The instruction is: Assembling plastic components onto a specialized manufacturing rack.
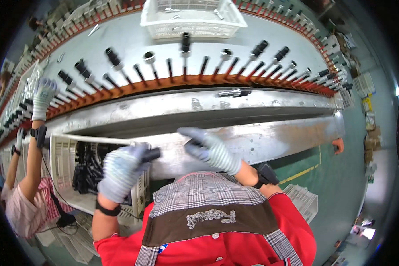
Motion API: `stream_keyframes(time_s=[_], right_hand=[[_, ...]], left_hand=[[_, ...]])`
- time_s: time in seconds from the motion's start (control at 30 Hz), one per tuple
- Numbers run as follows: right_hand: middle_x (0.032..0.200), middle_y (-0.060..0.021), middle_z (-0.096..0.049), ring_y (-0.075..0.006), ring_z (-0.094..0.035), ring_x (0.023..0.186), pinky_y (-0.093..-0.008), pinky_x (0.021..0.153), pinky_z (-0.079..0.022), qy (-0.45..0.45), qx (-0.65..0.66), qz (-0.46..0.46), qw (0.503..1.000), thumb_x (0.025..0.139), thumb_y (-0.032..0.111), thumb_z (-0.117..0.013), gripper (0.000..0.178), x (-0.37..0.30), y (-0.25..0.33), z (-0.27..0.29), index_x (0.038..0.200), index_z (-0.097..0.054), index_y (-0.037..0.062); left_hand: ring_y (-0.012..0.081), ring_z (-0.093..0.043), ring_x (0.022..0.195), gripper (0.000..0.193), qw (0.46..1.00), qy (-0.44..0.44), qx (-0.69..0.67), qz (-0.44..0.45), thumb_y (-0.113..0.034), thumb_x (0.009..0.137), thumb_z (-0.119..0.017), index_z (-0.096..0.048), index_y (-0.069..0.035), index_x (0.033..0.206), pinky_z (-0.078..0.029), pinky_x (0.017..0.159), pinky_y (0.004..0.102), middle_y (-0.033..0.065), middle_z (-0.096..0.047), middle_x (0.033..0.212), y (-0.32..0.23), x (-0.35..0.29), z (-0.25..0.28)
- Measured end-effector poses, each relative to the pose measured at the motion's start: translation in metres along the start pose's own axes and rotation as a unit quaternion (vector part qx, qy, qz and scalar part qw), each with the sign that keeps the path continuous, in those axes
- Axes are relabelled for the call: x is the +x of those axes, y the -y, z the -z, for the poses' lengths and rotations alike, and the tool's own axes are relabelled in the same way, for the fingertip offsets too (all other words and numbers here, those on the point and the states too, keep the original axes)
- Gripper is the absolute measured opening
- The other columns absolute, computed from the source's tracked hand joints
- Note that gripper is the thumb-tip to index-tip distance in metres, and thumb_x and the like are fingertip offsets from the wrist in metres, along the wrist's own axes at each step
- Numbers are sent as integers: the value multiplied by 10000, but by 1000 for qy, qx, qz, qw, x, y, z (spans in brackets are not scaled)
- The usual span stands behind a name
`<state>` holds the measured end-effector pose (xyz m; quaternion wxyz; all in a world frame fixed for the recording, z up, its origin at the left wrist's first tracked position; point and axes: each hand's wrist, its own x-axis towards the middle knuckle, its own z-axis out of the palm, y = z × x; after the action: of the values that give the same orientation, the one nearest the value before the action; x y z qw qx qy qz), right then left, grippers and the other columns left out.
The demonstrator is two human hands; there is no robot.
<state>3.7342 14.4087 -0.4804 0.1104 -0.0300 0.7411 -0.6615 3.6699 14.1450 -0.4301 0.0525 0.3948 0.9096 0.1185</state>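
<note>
Black cylindrical part (152,154) sits in the gloved left hand (122,170), fingers curled tight around it, its long axis lying roughly level and its free end poking out to the right. The gloved right hand (210,150) is just beside that end, a small gap between them, fingers half curled; whether it holds anything, I cannot tell. Both hover over the metal ledge (270,137), with the white crate of black parts (60,155) at lower left.
</note>
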Motion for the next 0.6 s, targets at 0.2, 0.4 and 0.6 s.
stream_keyframes(time_s=[0.2,0.4,0.6], right_hand=[[1175,-94,-600,-147,-576,1057,-277,906,-472,-82,178,53,979,925,272,-608,469,-55,-27,87,1306,-501,21],[1168,-88,-579,-151,-568,1039,-282,858,-496,-190,371,99,904,937,347,-583,550,-98,-81,205,1357,-428,26],[998,-86,-636,-110,-607,759,-246,708,-520,-420,240,98,869,966,282,-534,441,-142,-90,313,1310,-473,12]], left_hand=[[266,-608,715,394,940,-63,-307,-135,-245,683,-782,-622,-65,994,-494,635,354,98,-604,798,-121,135,-60],[154,-557,1026,265,741,-72,-665,-65,-119,822,-695,-605,-41,1059,-451,917,307,54,-618,1023,-276,259,-119],[60,-534,672,113,762,-167,-626,-19,-124,872,-643,-577,-39,906,-444,604,213,34,-659,797,-350,417,-110]])
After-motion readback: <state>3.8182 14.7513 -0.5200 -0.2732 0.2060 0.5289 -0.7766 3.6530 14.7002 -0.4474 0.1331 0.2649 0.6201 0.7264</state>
